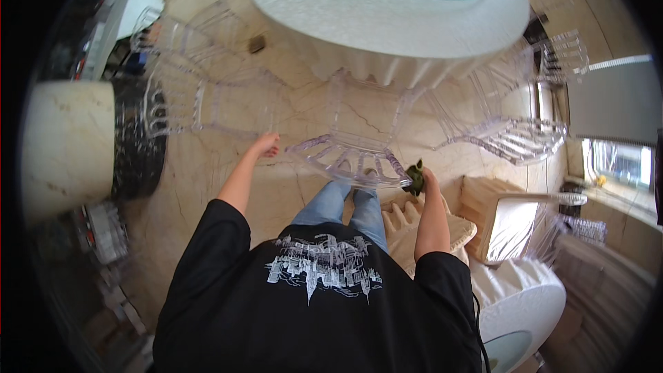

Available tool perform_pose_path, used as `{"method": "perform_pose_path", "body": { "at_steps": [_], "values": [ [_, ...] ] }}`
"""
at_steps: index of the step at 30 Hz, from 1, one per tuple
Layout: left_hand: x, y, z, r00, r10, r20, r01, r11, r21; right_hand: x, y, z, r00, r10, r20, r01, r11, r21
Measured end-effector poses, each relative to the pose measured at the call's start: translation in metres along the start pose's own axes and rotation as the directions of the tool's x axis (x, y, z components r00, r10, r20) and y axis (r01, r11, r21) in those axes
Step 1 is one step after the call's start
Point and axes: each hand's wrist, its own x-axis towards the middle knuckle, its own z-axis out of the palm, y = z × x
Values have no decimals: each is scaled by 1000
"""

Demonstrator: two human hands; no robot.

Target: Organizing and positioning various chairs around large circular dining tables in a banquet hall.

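A clear plastic spindle-back chair [362,163] stands right in front of me, its backrest towards my legs and its seat towards the round table. My right hand [429,180] grips a crumpled dark green cloth [414,178] beside the right end of that backrest; whether the cloth touches it is hard to tell. To the left of the backrest, my left hand [267,145] is loosely curled with nothing visible in it. It is near the seat edge of another clear chair [241,106] on the left.
A round table [414,26] with a pale cloth and glass turntable stands ahead. More clear chairs [510,134] are at the right. A stone column [70,140] with a dark base rises on the left. Cloth-covered furniture [430,233] and a smaller round table [528,300] are close on my right.
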Motion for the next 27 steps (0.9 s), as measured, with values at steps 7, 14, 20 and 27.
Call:
{"method": "perform_pose_path", "body": {
  "at_steps": [7, 14, 20, 27],
  "values": [
    [-3, -210, 20, 937, 343, -70, -334, 936, 111, 11, 100, 44, 951, -14, -308, -17, 995, -97],
    [-69, -510, 16, 939, -305, 161, 292, 455, -841, -24, 124, 178, 934, 251, -254, -342, 833, -435],
    [-160, -655, -75, 828, -559, 36, 189, 219, -957, -3, 164, 346, 957, 280, -83, -288, 857, -427],
    [-103, -647, -234, 851, -523, 37, 261, 362, -895, 37, 153, 499, 1000, 27, 13, -14, 800, -599]
  ]
}}
